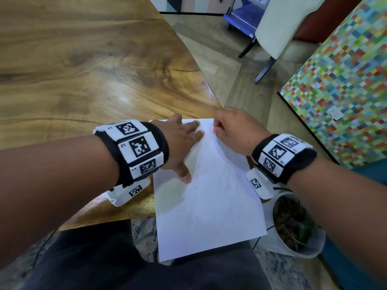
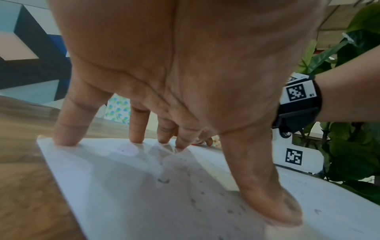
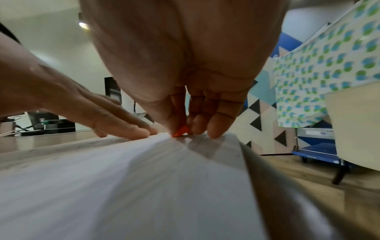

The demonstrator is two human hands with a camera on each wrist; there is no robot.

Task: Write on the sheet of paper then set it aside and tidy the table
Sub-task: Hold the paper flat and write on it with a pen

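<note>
1. Pinched between the thumb and fingertips of the right hand (image 1: pixel 232 130), a small orange-red writing tip (image 3: pixel 180 130) touched the sheet of paper (image 1: pixel 207 193) at about 12 o'clock, close to the sheet's far edge; that grip was curled tight around the tool, most of which stayed hidden.
2. Left hand (image 1: pixel 178 141) lay flat with straight, spread fingers (image 2: pixel 69 126) pressing the sheet's far left part, at about 11 o'clock; this grip was released, holding nothing.
3. Its thumb (image 2: pixel 265 194) pressed down nearer the sheet's middle.
4. White and faintly speckled with small dark marks, the sheet lay on the corner of the wooden worktop (image 1: pixel 83 70), with its near end overhanging the edge toward 6 o'clock, above dark trousers (image 1: pixel 104 258).
5. Both wrists wore black bands (image 1: pixel 134 147) carrying white square-patterned tags.
6. A white pot (image 1: pixel 297 227) with soil stood on the floor at about 4 o'clock, just beside the sheet.
7. A cream chair (image 1: pixel 280 28) stood at about 1 o'clock, well apart.
</note>
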